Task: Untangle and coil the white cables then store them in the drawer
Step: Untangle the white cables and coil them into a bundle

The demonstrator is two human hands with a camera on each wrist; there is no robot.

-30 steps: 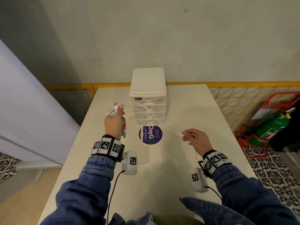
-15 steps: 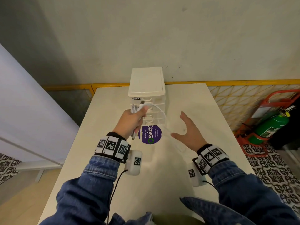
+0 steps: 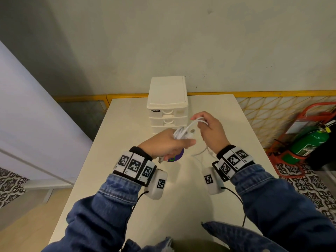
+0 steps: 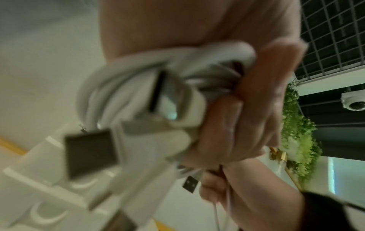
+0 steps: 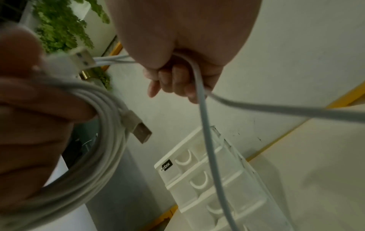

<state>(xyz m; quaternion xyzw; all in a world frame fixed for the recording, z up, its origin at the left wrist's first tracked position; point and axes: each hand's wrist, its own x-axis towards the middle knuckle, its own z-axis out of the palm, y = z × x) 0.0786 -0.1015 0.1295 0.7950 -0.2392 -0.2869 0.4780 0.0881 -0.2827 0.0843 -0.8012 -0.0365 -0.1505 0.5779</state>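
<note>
My left hand (image 3: 168, 144) grips a bundle of coiled white cables (image 3: 182, 134) above the table, just in front of the white drawer unit (image 3: 168, 104). In the right wrist view the coil (image 5: 94, 156) loops round my left fingers, with USB plugs (image 5: 138, 129) sticking out. My right hand (image 3: 209, 128) holds a loose strand of the white cable (image 5: 199, 100) close to the right of the bundle. The strand's slack hangs to the table (image 3: 201, 151). The left wrist view shows the bundle (image 4: 150, 87) blurred in my curled fingers. All the drawers are closed.
A purple round sticker (image 3: 175, 157) shows on the table (image 3: 127, 124) under my left hand. A green fire extinguisher (image 3: 309, 142) in a red stand is on the floor to the right. A yellow rail runs behind the table.
My left hand carried the bundle rightward to the middle. My right hand let go of the stretched strand, opened, then closed on the cable beside the bundle.
</note>
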